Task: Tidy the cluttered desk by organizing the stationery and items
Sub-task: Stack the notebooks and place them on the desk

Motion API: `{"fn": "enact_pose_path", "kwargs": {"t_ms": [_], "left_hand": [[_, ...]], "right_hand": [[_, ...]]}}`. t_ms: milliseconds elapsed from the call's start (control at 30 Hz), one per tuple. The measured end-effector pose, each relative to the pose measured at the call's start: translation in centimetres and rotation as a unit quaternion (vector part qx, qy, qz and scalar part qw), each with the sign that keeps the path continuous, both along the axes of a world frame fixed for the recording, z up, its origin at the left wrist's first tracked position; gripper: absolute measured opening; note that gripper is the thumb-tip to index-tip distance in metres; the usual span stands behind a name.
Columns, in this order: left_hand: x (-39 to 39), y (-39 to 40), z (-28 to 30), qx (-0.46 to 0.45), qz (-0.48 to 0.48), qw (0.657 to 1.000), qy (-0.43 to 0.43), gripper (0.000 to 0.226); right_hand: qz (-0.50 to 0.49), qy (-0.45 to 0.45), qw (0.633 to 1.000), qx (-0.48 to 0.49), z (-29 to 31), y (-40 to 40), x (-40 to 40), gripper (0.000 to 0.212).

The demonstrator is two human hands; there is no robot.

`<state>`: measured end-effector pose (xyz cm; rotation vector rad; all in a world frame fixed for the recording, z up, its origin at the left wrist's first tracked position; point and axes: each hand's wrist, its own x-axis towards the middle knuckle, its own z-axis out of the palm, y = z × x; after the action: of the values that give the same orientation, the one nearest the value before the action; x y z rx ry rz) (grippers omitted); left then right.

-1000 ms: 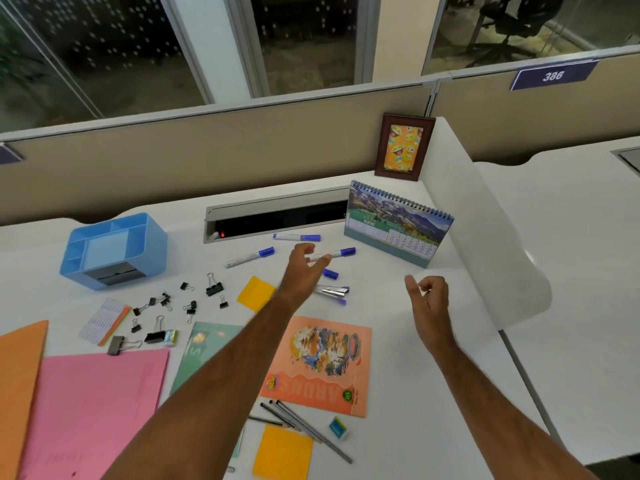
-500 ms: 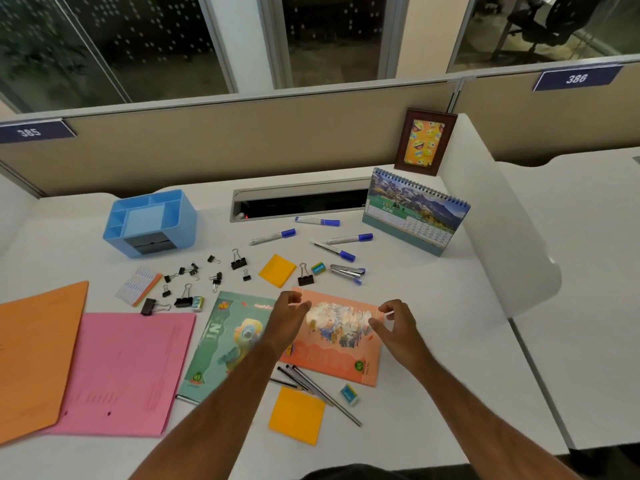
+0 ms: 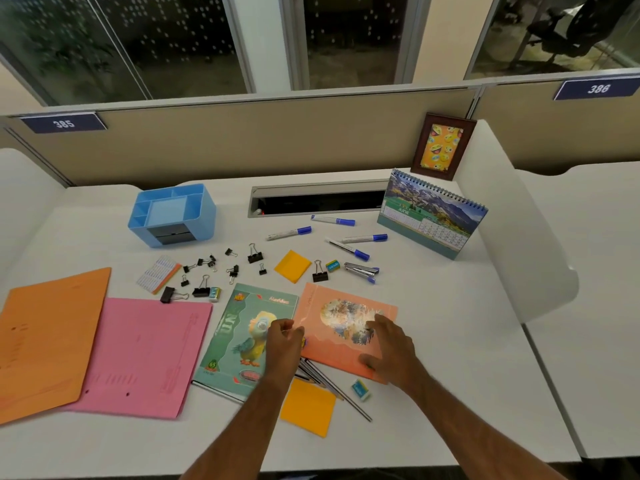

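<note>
An orange notebook [image 3: 332, 303] lies in the middle of the white desk, its left edge beside a green parrot notebook [image 3: 242, 327]. My left hand [image 3: 285, 344] pinches the orange notebook's left edge. My right hand [image 3: 391, 351] grips its lower right part, fingers spread on the cover and thumb at the near edge. Several pencils [image 3: 332, 389] stick out from under it. Several blue-capped markers [image 3: 289, 233], black binder clips [image 3: 255, 254], a stapler [image 3: 362, 270] and yellow sticky notes [image 3: 292, 266] are scattered behind it. A blue organizer [image 3: 173, 216] stands at the back left.
A pink folder [image 3: 138, 355] and an orange folder [image 3: 45, 341] lie at the left. A desk calendar [image 3: 433, 216] and a photo frame [image 3: 441, 147] stand at the back right beside a white divider [image 3: 512, 220]. An eraser [image 3: 360, 389] and another sticky pad [image 3: 308, 407] lie near the front edge.
Both hands came back from the markers toward me and took hold of the orange notebook. The view has tilted down and left, showing more of the desk.
</note>
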<state>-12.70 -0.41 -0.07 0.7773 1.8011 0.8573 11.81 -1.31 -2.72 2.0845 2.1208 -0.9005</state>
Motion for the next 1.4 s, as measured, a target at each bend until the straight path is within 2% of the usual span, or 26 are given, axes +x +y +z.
{"fn": "enact_pose_path", "kwargs": {"t_ms": [233, 467, 833, 1100, 1267, 1400], "left_hand": [[0.2, 0.4, 0.5, 0.004, 0.064, 0.998, -0.028, 0.023], [0.3, 0.4, 0.2, 0.0, 0.091, 0.995, -0.03, 0.023], [-0.3, 1.0, 0.2, -0.004, 0.11, 0.994, -0.027, 0.021], [-1.2, 0.8, -0.6, -0.003, 0.089, 0.996, -0.022, 0.014], [-1.4, 0.4, -0.9, -0.004, 0.101, 0.995, -0.018, 0.01], [-1.3, 0.2, -0.7, -0.012, 0.119, 0.993, -0.014, 0.022]], "right_hand": [[0.027, -0.024, 0.999, -0.007, 0.7, -0.3, -0.3, 0.099], [0.066, -0.051, 0.996, -0.032, 1.0, -0.5, -0.2, 0.123], [0.081, -0.123, 0.988, -0.039, 1.5, -0.1, -1.7, 0.12], [0.161, -0.206, 0.965, 0.005, 1.6, -0.2, -1.9, 0.117], [0.214, -0.206, 0.954, 0.049, 1.5, -0.6, -1.7, 0.112], [0.219, -0.181, 0.958, 0.045, 1.9, -0.1, -1.2, 0.114]]}}
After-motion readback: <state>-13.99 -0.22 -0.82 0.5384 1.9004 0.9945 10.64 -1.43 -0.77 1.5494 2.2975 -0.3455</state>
